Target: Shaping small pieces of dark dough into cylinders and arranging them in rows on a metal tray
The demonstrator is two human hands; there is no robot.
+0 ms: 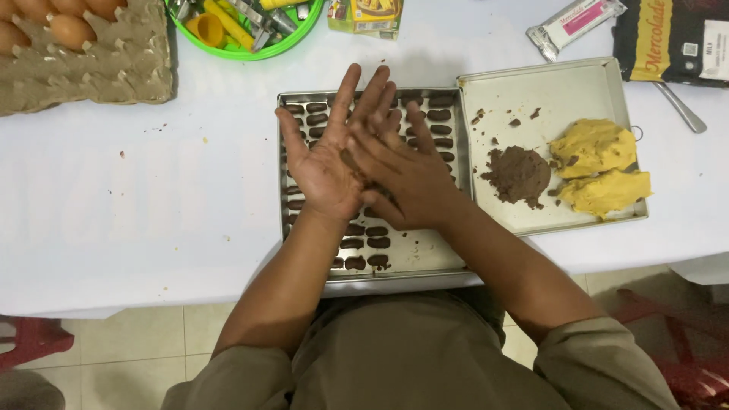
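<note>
Head view: left hand (325, 168) palm up, fingers spread; right hand (406, 171) laid flat across it, fingers straight, seemingly rolling a bit of brown dough (353, 162) between the palms above the baking tray (414, 257). Judged step: shaping a piece; next calls for setting it into the tray's bare near corner. Baking tray: rows of small brown dough logs (367, 243). Second tray (531, 87), right of it: brown dough mound (518, 174), two yellow dough lumps (596, 167).

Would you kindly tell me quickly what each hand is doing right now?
Left hand: open, palm up, a small brown dough piece pressed on it.
Right hand: flat, palm down on the left; whether it grips cannot be told.
</note>
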